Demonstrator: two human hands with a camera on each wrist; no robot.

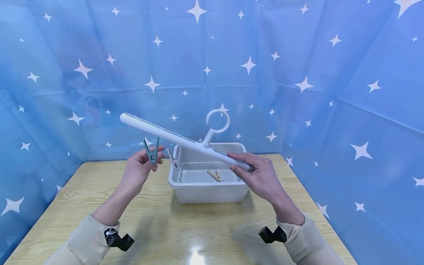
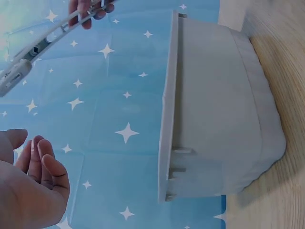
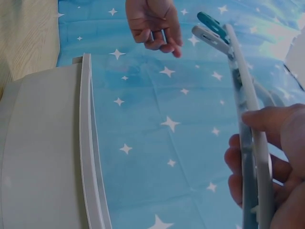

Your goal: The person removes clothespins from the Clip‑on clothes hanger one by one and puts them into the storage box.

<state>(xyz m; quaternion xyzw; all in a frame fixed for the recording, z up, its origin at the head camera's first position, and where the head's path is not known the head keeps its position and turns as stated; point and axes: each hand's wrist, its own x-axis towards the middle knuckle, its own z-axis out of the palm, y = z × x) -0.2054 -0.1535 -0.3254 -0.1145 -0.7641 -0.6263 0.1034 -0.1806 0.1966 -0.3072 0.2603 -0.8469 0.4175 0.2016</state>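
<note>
My right hand grips one end of a white clothes hanger with a ring-shaped hook, thumb along its bar. The hanger is tilted above the basin, its far end raised to the left. A teal clothespin hangs from the left part of the bar. Closer to the hook hangs a grey clothespin; in the right wrist view both clips stick out from the bar. My left hand is beside the teal clothespin with loosely bent fingers, and the right wrist view shows it apart from the clips, holding nothing.
A white plastic basin stands on the wooden table below the hanger. Inside it lies a tan clothespin. A blue curtain with white stars surrounds the table at the back and sides.
</note>
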